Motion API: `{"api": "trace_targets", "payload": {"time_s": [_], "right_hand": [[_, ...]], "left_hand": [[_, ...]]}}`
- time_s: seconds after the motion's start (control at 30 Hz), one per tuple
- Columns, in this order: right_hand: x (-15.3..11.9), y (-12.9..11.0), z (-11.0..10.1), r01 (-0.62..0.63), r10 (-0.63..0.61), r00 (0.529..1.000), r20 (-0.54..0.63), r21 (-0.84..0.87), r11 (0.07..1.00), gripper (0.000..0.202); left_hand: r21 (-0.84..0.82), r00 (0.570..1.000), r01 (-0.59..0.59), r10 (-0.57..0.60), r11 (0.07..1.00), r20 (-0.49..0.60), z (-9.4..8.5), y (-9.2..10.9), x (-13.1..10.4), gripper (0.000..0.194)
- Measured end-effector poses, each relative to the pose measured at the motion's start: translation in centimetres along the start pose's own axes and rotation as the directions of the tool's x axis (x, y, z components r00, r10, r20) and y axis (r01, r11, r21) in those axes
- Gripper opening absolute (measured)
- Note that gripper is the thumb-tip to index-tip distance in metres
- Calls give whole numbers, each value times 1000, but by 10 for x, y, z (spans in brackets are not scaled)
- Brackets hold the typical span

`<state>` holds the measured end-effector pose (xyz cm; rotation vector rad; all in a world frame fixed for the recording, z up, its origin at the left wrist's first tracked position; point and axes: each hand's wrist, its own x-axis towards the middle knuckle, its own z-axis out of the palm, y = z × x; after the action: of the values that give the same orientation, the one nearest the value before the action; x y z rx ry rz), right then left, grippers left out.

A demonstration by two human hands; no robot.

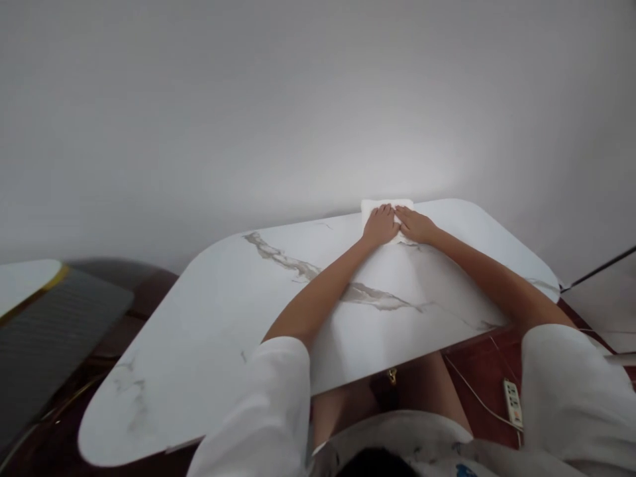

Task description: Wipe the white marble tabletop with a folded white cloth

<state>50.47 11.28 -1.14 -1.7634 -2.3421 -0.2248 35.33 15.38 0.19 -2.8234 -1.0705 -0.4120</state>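
Observation:
A white cloth (368, 207), which might be a paper towel, lies at the far edge of the marble-patterned table (209, 331). My left hand (381, 225) rests palm down on it, fingers extended toward the wall. Beside it, my right hand (415, 225) is also flat, its fingertips on the cloth and pointing left. The two hands touch or nearly touch. Both arms reach across the tabletop, and parts of the cloth are hidden under the hands.
A plain pale wall (298, 119) rises right behind the table. At left is a grey ribbed piece of furniture (59, 338) with a white, gold-edged top. A power strip (513, 403) and its cords lie on the reddish floor (489, 377) at right.

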Motion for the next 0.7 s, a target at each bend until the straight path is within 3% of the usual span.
{"api": "trace_targets", "payload": {"time_s": [0.23, 0.37, 0.47, 0.57, 0.7], "right_hand": [[-88, -34, -16, 88, -87, 996, -21, 51, 995, 58], [-144, -64, -33, 173, -170, 985, -39, 85, 981, 60], [-180, -74, -47, 239, -236, 971, -41, 95, 966, 61], [-206, -62, -59, 280, -279, 960, -27, 91, 956, 61], [-224, -24, -65, 237, -238, 971, 8, 56, 970, 61]], "left_hand": [[5, 999, 17, -17, 1000, 50, -31, 64, -77, 53], [64, 992, 38, -45, 997, 114, -55, 104, -132, 56], [108, 991, 22, -36, 994, 130, -67, 134, -160, 59], [116, 992, -22, 7, 993, 128, -68, 160, -166, 61], [36, 997, -80, 80, 996, 13, -53, 182, -140, 61]]}}
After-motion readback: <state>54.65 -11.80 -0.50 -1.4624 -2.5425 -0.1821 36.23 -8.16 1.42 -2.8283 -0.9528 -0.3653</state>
